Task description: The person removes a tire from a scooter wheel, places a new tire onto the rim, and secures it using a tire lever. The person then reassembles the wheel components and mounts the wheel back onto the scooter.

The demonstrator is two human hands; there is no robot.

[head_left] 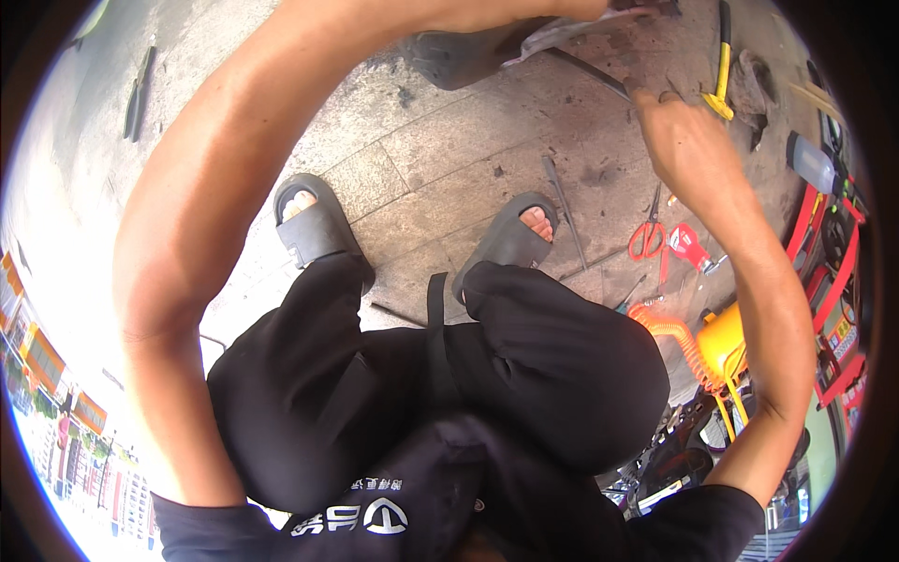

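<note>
On stone paving, top of view | right hand (pixel 676 117) closed around end of dark rod (pixel 588 73), knuckles up | rod slants to grey rubber piece (pixel 464 56) | left hand out of view, grip untellable; arm arched | red scissors (pixel 647 234) nearby

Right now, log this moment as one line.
left hand: on grey sheet | right hand: gripping dark rod | red scissors on pavement

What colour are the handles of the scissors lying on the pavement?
Red, on the scissors near the right hand; head view.
</note>
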